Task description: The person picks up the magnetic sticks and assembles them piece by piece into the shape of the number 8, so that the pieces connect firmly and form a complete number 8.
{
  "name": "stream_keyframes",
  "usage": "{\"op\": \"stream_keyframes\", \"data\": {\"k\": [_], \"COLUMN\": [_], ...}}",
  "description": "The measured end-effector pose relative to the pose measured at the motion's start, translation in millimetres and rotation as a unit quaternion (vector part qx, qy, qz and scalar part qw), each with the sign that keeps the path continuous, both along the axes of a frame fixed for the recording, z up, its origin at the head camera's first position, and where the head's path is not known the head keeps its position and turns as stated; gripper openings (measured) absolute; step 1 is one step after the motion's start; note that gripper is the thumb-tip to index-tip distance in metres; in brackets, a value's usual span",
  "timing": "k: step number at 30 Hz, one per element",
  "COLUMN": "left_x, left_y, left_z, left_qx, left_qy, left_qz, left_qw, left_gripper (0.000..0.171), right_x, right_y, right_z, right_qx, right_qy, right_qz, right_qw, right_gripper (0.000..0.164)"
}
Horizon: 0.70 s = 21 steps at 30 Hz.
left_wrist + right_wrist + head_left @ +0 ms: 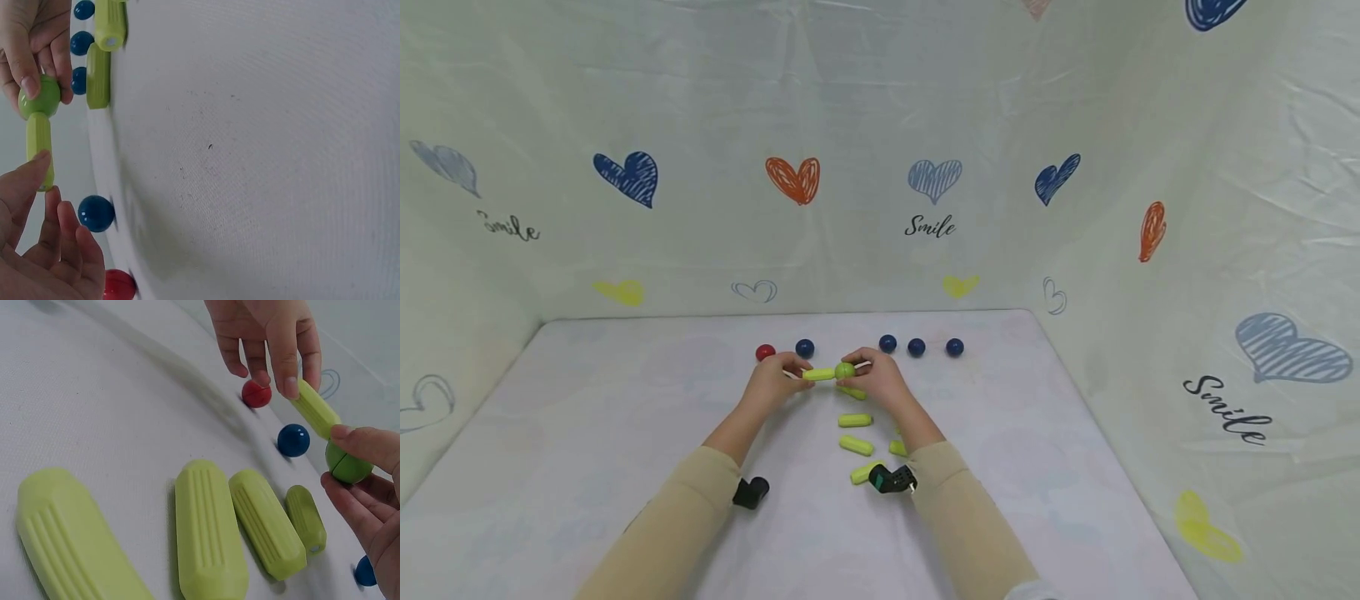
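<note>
My left hand (773,383) pinches a yellow-green ribbed rod (818,375) near its left end, between thumb and fingertips. A green ball (845,371) is held by my right hand (880,381), with thumb and fingers on either side of it. In the left wrist view the rod (40,140) meets the ball (41,100) end-on. Both pieces are up off the table, in front of the row of balls. Under and beside the right forearm lie several more yellow-green rods (208,531), some partly hidden by that arm.
Behind the left hand sit a red ball (765,352) and a blue ball (805,348). Several other blue balls (917,347) stand farther right near the back edge of the white table (587,400). A heart-patterned cloth (857,242) hangs behind it.
</note>
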<state>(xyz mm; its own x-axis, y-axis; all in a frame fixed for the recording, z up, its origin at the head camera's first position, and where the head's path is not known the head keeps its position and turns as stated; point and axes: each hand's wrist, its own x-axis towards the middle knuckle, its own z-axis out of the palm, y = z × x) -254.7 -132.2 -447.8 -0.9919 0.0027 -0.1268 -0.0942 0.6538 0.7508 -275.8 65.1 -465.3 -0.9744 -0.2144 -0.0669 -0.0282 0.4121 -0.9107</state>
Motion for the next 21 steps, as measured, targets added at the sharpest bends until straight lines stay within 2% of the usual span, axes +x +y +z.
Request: {"op": "stream_keyframes", "data": {"k": [11, 21], "left_x": [-0.9, -3.5], "left_y": [-6, -14], "left_z": [3.9, 9.3], "left_qx": [0.011, 0.003], "left_qy": [-0.007, 0.002], "left_qz": [-0.012, -0.028], "left_qw": [0.9998, 0.9996], "left_gripper": [0.031, 0.035], "right_x": [0.2, -2.7], "right_y": [-4, -10], "right_z": [0.4, 5.0], "right_qx": [-0.013, -0.020], "right_qy": [-0.011, -0.004], "right_qz": [-0.013, -0.003], "right_qw": [1.000, 1.000], "right_gripper": [0.032, 0.032]}}
